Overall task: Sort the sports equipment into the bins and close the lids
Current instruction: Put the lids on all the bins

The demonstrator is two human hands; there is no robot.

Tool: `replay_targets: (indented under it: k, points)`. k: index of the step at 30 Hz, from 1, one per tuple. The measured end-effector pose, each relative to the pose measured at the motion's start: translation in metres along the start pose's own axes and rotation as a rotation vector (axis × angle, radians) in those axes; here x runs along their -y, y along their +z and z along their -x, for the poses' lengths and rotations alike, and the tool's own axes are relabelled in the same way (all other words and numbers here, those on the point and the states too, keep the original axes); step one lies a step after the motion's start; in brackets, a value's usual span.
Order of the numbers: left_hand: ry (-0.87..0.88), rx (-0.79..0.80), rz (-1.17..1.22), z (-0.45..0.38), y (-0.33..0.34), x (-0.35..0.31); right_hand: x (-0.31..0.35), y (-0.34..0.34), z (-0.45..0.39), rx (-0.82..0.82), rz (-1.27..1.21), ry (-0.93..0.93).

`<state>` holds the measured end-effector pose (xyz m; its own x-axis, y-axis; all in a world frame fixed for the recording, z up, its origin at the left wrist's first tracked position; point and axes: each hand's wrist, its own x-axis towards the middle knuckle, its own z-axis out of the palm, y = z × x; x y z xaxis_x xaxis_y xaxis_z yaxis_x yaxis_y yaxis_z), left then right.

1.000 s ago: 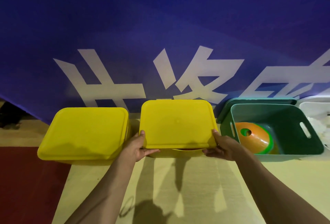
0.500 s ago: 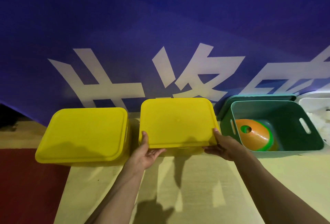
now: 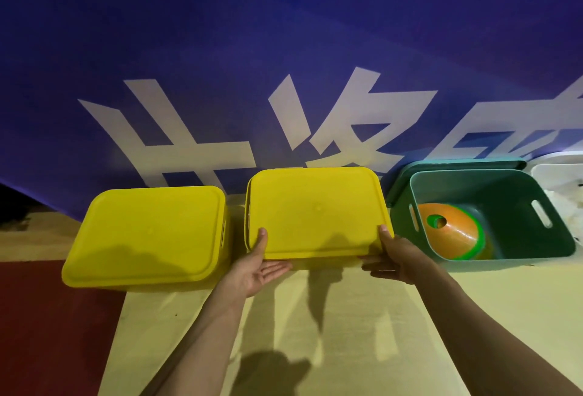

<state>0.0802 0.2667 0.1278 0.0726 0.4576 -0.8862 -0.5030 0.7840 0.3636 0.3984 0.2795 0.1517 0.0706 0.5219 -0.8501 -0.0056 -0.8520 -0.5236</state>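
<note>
Two yellow bins stand side by side on the floor. The left yellow bin point(image 3: 148, 235) has its lid on. The yellow lid point(image 3: 315, 209) of the middle bin lies over the bin, its near edge held from both sides. My left hand point(image 3: 255, 266) holds the lid's near left corner, thumb on top, palm turned up beneath the edge. My right hand point(image 3: 394, 257) grips the near right corner, thumb on top, fingers under. To the right an open green bin point(image 3: 511, 187) holds stacked orange and green disc cones point(image 3: 454, 238).
A green lid point(image 3: 454, 164) leans behind the green bin against the blue banner wall point(image 3: 284, 48). A white bin point(image 3: 558, 175) sits at the far right edge. The floor in front is pale yellow point(image 3: 347, 332), with a red area point(image 3: 47, 317) at the left.
My left hand has turned palm up under the lid's near edge. The lid sits slightly further back over the middle bin. My right hand keeps its grip.
</note>
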Motion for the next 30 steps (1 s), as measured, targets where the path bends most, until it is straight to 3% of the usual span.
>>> replay_targets:
  k: [4,10,16,25,27,30]
  points:
    - [0.283,-0.336,-0.579,-0.005,0.001,0.002,0.001,0.000,-0.001,-0.061,0.167,-0.055]
    - [0.467,-0.465,-0.948,-0.006,-0.003,0.001,0.002,0.005,-0.002,-0.125,0.234,-0.107]
    - [0.509,-0.381,-0.820,-0.008,-0.005,0.004,0.003,0.002,-0.006,-0.152,0.285,-0.121]
    - [0.587,-0.415,-0.796,-0.007,-0.009,0.003,0.000,0.000,-0.012,-0.116,0.335,-0.177]
    - [0.564,-0.395,-0.692,-0.008,-0.010,0.005,-0.001,0.000,-0.011,-0.111,0.319,-0.177]
    - [0.389,-0.249,-0.307,-0.001,0.002,0.007,-0.002,-0.003,-0.009,-0.064,0.200,-0.125]
